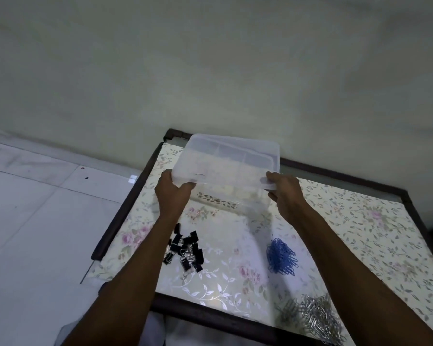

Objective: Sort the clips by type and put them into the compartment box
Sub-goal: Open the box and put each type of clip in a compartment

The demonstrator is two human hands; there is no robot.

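A clear plastic compartment box point(225, 163) stands at the far side of the table, its translucent lid tilted up above it. My left hand point(171, 193) grips the near left corner of the lid. My right hand point(284, 191) pinches the near right corner. Dividers show faintly through the plastic. A pile of black binder clips point(185, 250) lies near my left forearm. To their right, a heap of blue paper clips point(281, 255) rests on the table. Silver paper clips point(315, 315) are piled at the near right edge.
The table point(360, 233) has a floral cover and a dark wooden frame, set against a pale wall. White tiled floor point(35, 208) lies to the left.
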